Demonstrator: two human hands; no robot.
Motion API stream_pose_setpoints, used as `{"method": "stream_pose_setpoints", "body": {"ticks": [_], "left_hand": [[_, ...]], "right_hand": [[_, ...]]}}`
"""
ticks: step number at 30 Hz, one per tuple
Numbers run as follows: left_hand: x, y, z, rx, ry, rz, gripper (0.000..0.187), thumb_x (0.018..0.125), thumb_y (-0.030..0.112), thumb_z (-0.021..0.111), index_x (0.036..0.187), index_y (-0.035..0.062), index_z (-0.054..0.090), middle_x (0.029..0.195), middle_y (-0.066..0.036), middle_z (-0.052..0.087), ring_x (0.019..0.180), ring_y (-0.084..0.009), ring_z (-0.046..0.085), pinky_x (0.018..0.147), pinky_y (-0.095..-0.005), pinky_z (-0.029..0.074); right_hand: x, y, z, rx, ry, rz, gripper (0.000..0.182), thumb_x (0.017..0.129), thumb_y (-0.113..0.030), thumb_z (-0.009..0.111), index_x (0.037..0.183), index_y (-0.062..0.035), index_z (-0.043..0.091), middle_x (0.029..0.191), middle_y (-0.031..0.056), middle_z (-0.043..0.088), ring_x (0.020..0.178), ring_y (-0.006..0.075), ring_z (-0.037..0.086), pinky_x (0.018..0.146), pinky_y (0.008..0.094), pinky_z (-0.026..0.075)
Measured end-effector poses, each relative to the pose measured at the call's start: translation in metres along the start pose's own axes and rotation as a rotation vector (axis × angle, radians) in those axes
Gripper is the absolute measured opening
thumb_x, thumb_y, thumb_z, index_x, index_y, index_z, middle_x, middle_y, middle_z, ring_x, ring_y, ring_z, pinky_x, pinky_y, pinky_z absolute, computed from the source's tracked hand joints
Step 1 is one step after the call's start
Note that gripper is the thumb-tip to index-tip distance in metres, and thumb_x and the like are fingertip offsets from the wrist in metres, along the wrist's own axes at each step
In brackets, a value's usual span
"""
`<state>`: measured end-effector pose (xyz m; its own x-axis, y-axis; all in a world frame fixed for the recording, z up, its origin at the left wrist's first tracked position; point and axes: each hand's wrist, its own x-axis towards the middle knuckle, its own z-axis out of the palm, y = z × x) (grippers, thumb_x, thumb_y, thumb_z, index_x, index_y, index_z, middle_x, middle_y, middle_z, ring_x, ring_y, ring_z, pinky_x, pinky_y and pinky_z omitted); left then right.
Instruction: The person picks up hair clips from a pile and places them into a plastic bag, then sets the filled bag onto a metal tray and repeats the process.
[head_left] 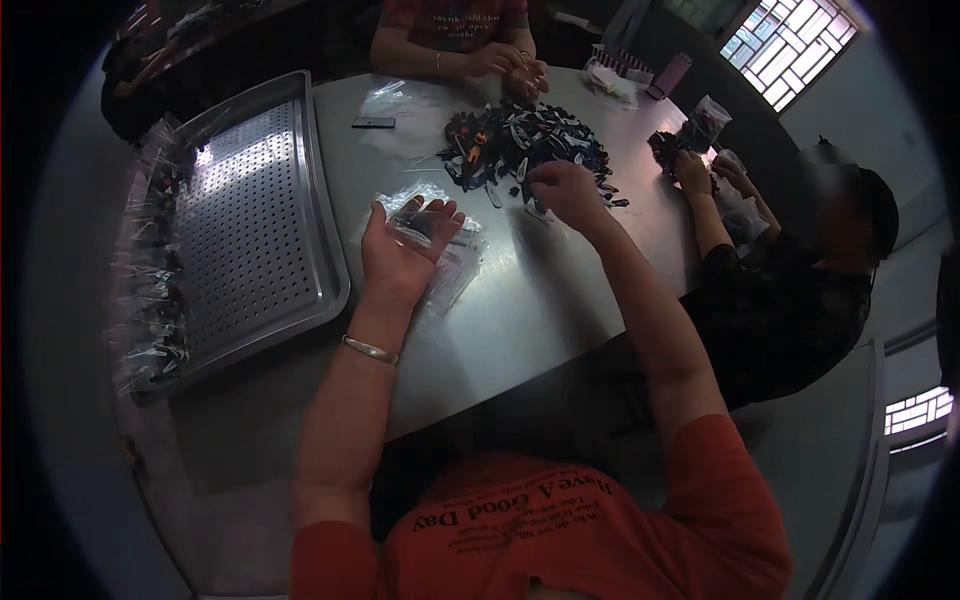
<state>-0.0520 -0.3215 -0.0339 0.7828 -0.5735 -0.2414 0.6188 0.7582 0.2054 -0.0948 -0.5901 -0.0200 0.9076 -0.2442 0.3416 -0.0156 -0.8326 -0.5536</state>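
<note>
A heap of small black and silver snap hair clips (555,140) lies on the metal table, with an orange piece (477,147) among them. My right hand (566,190) is at the near edge of this heap, fingers bent together in a pinch; what they hold is hidden. My left hand (402,255) is palm up, its fingers slightly curled around a few dark clips (420,232). Under and beside it lies a stack of clear plastic bags (458,265).
On the left stands a large perforated metal tray (250,220), with filled clear bags (155,300) along its far side. Two people work at the table (500,345), opposite and at right. A dark flat bar (373,123) and a pink container (670,75) are on it.
</note>
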Motion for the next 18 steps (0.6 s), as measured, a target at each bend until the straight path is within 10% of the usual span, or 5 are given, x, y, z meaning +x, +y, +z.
{"method": "stream_pose_setpoints", "body": {"ticks": [5,18], "left_hand": [[0.001,0.002,-0.002,-0.015,-0.011,0.004,0.057,0.098,0.047,0.030,0.103,-0.0065,0.048,0.105,-0.028,0.054,0.106,-0.0417,0.053,0.097,-0.0573,0.044],[0.002,0.003,-0.002,-0.111,0.040,-0.002,0.064,0.097,0.051,0.031,0.118,-0.0089,0.036,0.112,-0.029,0.049,0.107,-0.0446,0.052,0.098,-0.0606,0.041]], "right_hand": [[0.021,-0.004,0.023,-0.263,-0.148,-0.197,0.023,0.071,-0.011,0.061,0.092,-0.0035,0.070,0.084,0.0177,0.064,0.080,0.0335,0.063,0.077,0.0382,0.051],[0.030,0.013,0.046,-0.489,-0.261,-0.413,0.013,0.074,-0.011,0.057,0.074,-0.0026,0.066,0.075,0.0180,0.061,0.077,0.0349,0.059,0.074,0.0430,0.048]]}}
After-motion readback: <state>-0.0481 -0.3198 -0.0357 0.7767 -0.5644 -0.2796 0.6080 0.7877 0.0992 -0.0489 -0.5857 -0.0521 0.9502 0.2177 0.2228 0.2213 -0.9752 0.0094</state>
